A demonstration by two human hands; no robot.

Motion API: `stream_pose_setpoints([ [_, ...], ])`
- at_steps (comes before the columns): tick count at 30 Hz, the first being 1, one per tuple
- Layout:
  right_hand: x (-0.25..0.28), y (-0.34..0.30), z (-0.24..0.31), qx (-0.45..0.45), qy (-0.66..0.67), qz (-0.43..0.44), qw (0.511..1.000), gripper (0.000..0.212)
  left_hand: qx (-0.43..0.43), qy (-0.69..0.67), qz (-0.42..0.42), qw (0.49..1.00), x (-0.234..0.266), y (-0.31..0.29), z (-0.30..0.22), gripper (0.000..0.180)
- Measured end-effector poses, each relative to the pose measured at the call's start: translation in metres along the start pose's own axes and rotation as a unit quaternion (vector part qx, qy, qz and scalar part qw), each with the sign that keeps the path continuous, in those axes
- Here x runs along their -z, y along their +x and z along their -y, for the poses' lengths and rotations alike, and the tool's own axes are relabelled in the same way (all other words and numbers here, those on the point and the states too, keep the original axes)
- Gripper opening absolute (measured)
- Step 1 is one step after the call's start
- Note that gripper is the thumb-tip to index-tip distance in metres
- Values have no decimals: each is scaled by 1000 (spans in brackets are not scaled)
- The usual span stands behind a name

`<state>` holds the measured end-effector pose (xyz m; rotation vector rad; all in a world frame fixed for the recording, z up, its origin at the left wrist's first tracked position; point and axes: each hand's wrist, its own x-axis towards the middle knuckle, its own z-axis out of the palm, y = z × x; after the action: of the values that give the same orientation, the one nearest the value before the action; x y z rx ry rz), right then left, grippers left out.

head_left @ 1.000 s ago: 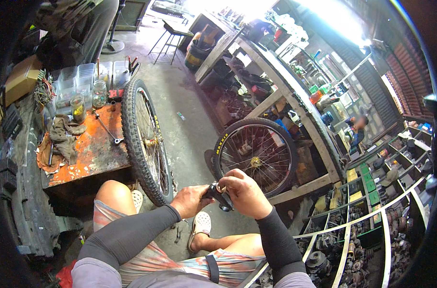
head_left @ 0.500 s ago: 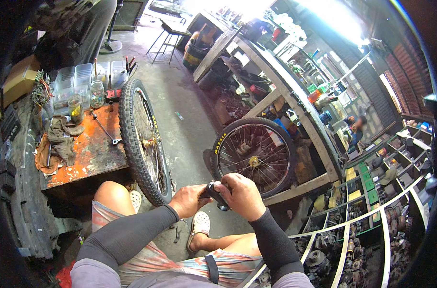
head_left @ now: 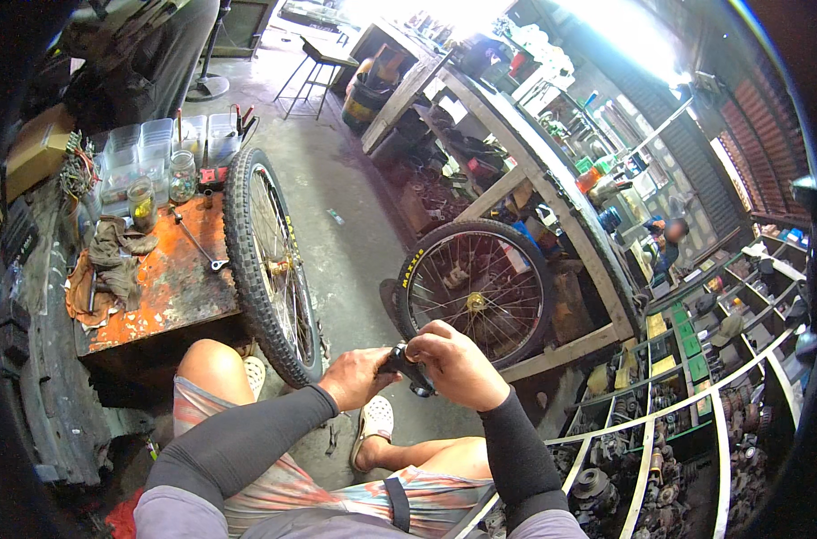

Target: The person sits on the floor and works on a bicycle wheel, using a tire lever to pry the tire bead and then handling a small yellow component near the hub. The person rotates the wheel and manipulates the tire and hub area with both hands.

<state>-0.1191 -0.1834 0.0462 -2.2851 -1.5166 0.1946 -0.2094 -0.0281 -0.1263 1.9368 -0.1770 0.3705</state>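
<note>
The biggest thing ahead of you is the timber-framed workbench, running away on your right with clutter packed under it. The compartment rack curves along your right side, loaded with dark metal parts. The orange-topped table stands to your left, its paint flaked. Upright at its right edge is the near wheel, knobbly tyre toward you; the far wheel stands before the bench, showing its gold hub. Up the aisle is a dark-seated stool. On the table you have clear plastic bins at the back, a crumpled brown rag at the left and a ratchet wrench lying near the tyre. Your left hand and right hand meet in front of you, while two glass jars stand by the bins. Between your hands, in the air, is a small black part: your left fingers wrap its left end, and your right thumb and fingers pinch its upper side.
</note>
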Motion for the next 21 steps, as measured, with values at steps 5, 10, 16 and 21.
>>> stream_pose_setpoints([
  [5,-2,-4,8,-76,-66,-34,994,20,-7,-9,-13,1000,-2,1,4,34],
  [10,1,-2,-4,14,10,-1,1000,19,-29,5,-33,999,-4,-1,5,33],
  [16,-1,-4,4,-58,-34,-25,997,18,5,1,5,1000,0,1,-1,34],
  [21,0,-3,4,-18,24,-25,999,18,-12,-4,-10,1000,-2,1,3,33],
])
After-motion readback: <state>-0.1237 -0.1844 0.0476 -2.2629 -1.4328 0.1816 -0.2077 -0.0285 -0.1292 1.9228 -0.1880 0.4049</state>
